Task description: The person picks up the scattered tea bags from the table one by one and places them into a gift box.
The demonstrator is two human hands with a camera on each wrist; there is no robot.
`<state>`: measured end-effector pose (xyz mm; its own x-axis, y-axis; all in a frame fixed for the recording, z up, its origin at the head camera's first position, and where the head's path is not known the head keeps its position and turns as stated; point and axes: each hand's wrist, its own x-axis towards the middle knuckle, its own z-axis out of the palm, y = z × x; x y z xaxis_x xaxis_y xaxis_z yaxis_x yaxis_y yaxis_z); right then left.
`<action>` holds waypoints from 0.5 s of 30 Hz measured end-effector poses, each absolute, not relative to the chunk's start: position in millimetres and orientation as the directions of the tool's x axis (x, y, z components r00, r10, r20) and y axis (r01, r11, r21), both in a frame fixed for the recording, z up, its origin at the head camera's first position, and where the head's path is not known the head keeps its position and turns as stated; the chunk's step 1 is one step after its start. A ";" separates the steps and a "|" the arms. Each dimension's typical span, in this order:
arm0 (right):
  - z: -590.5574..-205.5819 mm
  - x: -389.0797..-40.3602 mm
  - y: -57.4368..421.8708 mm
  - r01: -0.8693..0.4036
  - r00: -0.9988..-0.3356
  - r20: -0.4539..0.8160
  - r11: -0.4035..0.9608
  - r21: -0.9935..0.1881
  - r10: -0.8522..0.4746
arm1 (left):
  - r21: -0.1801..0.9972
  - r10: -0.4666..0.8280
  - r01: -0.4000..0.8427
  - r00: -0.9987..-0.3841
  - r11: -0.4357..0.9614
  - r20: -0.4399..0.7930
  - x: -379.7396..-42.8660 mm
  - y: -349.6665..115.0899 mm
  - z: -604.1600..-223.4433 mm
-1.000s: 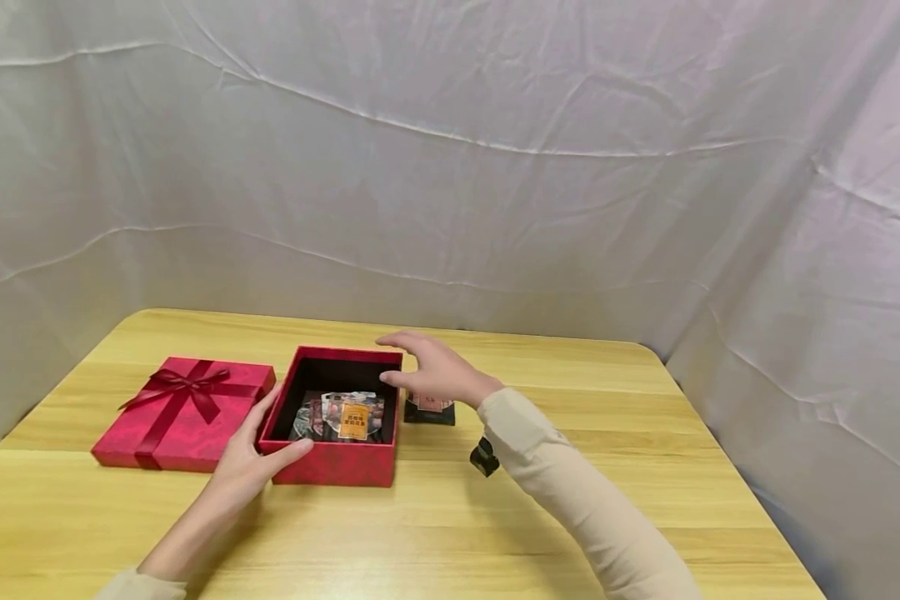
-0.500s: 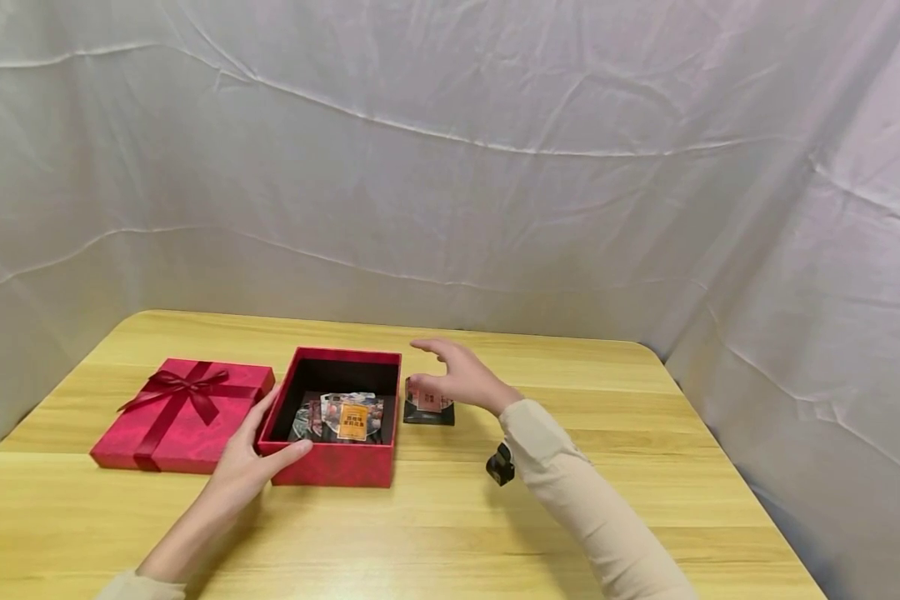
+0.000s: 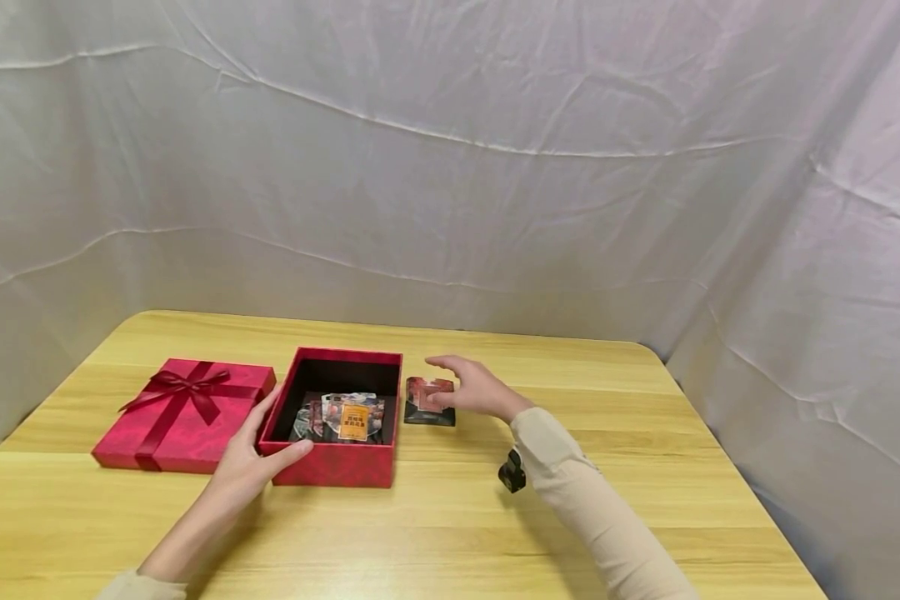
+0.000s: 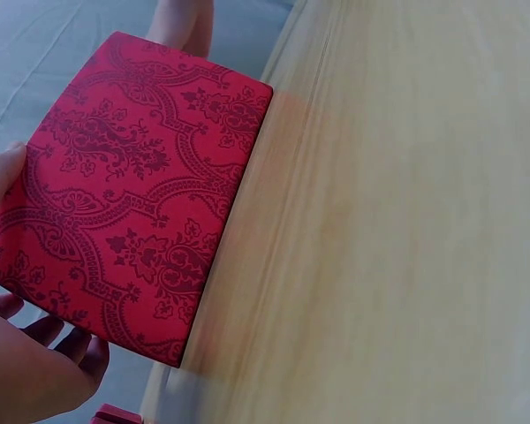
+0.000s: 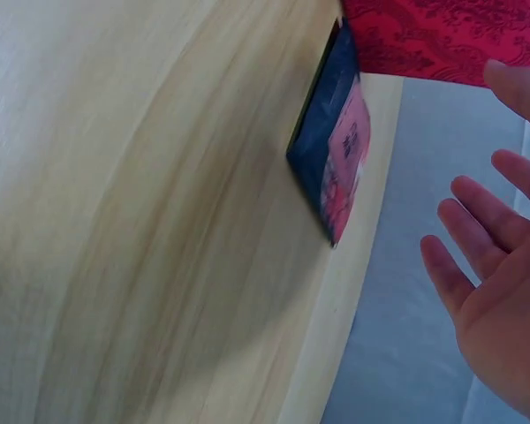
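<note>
In the head view, a red patterned gift box (image 3: 333, 463) stands with its dark inside showing. Several overlapping printed sachets (image 3: 354, 417) lie in it, the top one with an orange label. My left hand (image 3: 243, 462) holds the box at its near left corner, thumb over the front rim and fingers along the left side. To the right of the box lies a dark sachet (image 3: 430, 412) with a pinkish label. Over its right side is my right hand (image 3: 474, 388), thumb and fingers spread apart, nothing between them; the right wrist view shows this sachet (image 5: 340, 141) just off the fingertips.
The red lid (image 3: 187, 412) with a dark red ribbon bow lies left of the box. A small black device (image 3: 512, 472) shows at my right wrist. Pale cloth (image 3: 450, 167) hangs behind and beside the wooden table (image 3: 615, 392).
My right hand has moved right and down from the box's right rim to over the dark sachet, fingers still apart. The left hand, box and lid stay put.
</note>
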<state>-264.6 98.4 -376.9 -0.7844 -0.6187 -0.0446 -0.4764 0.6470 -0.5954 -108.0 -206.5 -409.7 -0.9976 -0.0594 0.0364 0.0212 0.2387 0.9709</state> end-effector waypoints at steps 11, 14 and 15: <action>-388.5 -269.8 103.4 -0.429 -0.779 -0.145 0.687 -0.587 -0.611 | 0.970 -0.062 0.015 -0.998 0.243 0.031 -108.3 -206.3 -410.4; -393.1 -271.7 103.9 -0.422 -0.778 -0.159 0.693 -0.584 -0.608 | 0.971 -0.062 0.020 -0.997 0.240 0.036 -108.2 -206.4 -410.5; -394.6 -272.3 104.0 -0.422 -0.778 -0.162 0.696 -0.581 -0.607 | 0.971 -0.062 0.021 -0.997 0.237 0.037 -108.3 -206.4 -410.5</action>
